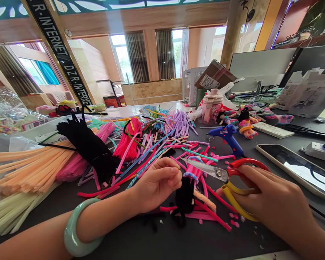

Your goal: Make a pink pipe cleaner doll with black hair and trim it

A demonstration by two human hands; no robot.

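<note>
My right hand point(280, 196) grips a pair of scissors point(219, 174) with one red and one yellow handle. The blades point left and look slightly apart. Just left of the tip, my left hand point(158, 180) is closed in a pinch; whatever its fingers hold, if anything, is too small to make out. A green bangle point(72, 227) circles that wrist. Below the blades lies a pipe-cleaner doll point(185, 195) with a black fuzzy part and a pink and blue part, among loose pink and red pipe cleaners point(216, 218). Small pink clippings point(234, 220) dot the dark table beside it.
Bundles of black point(89, 150), peach point(35, 169) and purple pipe cleaners point(180, 124) cover the left and middle. A blue glue gun point(227, 137) lies beyond the scissors. At right are a phone point(300, 169) and a keyboard point(273, 130); a pink bottle point(211, 106) stands behind.
</note>
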